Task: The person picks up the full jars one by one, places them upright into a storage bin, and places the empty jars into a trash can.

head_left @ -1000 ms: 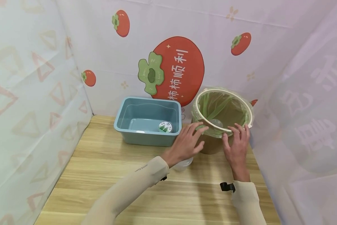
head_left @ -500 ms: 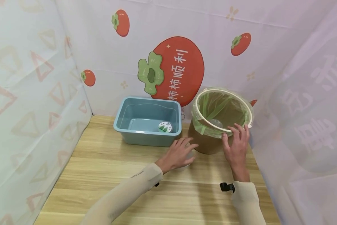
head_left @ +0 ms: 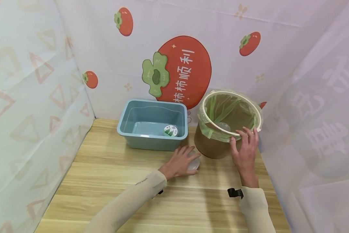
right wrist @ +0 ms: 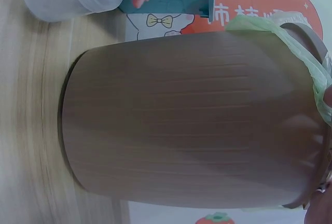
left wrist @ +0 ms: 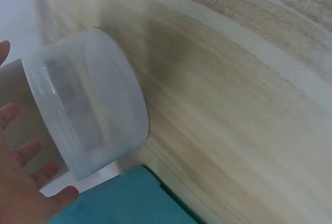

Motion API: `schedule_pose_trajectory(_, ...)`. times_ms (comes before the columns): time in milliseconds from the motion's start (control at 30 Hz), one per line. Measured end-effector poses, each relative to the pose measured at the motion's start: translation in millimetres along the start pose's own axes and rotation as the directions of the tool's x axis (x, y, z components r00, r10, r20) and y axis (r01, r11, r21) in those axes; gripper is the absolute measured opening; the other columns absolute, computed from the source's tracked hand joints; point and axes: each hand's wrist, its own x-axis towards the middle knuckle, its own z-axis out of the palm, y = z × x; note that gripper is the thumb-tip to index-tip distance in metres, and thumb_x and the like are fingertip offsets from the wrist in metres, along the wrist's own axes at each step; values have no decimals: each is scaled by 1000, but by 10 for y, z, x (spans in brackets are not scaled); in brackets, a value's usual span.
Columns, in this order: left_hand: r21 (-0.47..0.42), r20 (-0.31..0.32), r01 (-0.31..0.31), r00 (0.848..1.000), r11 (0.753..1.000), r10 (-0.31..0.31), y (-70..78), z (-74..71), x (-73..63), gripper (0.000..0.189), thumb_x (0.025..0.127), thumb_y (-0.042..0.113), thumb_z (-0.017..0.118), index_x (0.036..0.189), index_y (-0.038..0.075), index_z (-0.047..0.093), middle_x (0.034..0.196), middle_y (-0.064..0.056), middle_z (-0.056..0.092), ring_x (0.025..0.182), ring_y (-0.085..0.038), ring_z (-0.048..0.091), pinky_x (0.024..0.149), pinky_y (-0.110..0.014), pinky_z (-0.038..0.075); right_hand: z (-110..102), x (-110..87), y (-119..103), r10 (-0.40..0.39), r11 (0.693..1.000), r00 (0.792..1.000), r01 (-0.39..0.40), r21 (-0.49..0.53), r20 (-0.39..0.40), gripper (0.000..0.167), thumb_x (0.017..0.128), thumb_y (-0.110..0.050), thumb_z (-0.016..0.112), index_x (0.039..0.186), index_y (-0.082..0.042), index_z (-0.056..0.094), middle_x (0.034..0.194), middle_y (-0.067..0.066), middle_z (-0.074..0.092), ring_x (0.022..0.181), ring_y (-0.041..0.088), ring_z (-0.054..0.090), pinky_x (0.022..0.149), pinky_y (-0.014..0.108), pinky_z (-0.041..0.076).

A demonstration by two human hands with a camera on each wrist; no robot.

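Observation:
A clear plastic jar (head_left: 194, 162) stands on the wooden table between the blue basin and the trash can. My left hand (head_left: 180, 162) is over it, fingers spread about its top. In the left wrist view, the fingertips (left wrist: 32, 150) show near the rim of the jar (left wrist: 96, 102); I cannot tell whether they touch. My right hand (head_left: 245, 152) holds the near right rim of the brown trash can (head_left: 213, 149), fingers over the edge and thumb outside on the green bag (head_left: 208, 131) lining it. Part of that hand is cut off in the right wrist view.
The blue basin (head_left: 151, 142) stands left of the trash can, with a round white piece with green print (head_left: 171, 130) inside. A clear round item (head_left: 223, 126) lies in the trash can. Printed cloth walls (head_left: 110, 58) border the table (head_left: 128, 200).
My left hand has moved from the trash can's bag edge down and left to the jar, its fingers spreading around the top. My right hand has stayed at the rim.

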Motion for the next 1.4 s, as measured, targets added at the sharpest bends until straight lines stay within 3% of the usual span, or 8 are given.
schedule_pose_trajectory(300, -6, -9, 13, 1000, 1000, -13, -25, 109, -21, 76, 94, 72, 68, 160, 37, 52, 169, -11, 43, 154, -40, 46, 115, -64, 48, -8, 11, 3, -6, 1000, 1000, 6, -10, 9, 34, 103, -19, 67, 128, 3, 67, 149, 29, 56, 158, 58, 28, 133, 67, 17)
schedule_pose_trajectory(733, -5, 92, 59, 994, 998, -58, -13, 175, -5, 79, 94, 70, 69, 164, 42, 46, 177, -10, 32, 156, -45, 43, 114, -69, 48, -7, 1, -5, 3, 1000, 1000, -2, -19, 22, 35, 103, -19, 66, 130, 3, 67, 150, 29, 54, 158, 58, 28, 133, 67, 17)
schedule_pose_trajectory(1167, -18, 48, 65, 997, 998, -64, -20, 268, 2, 80, 94, 69, 71, 165, 41, 45, 176, -8, 33, 156, -42, 42, 108, -58, 53, -27, 1, -9, 8, 1000, 1000, -7, -9, 21, 33, 103, -17, 67, 130, 3, 67, 150, 28, 55, 159, 57, 27, 133, 68, 18)
schedule_pose_trajectory(1400, -88, -6, 62, 998, 994, -63, -4, 61, -4, 77, 95, 64, 71, 163, 39, 48, 175, -7, 35, 155, -40, 41, 103, -58, 54, -19, 4, -19, 6, 1000, 1000, -6, -8, 20, 33, 103, -17, 67, 130, 3, 67, 150, 29, 55, 159, 57, 27, 133, 68, 17)
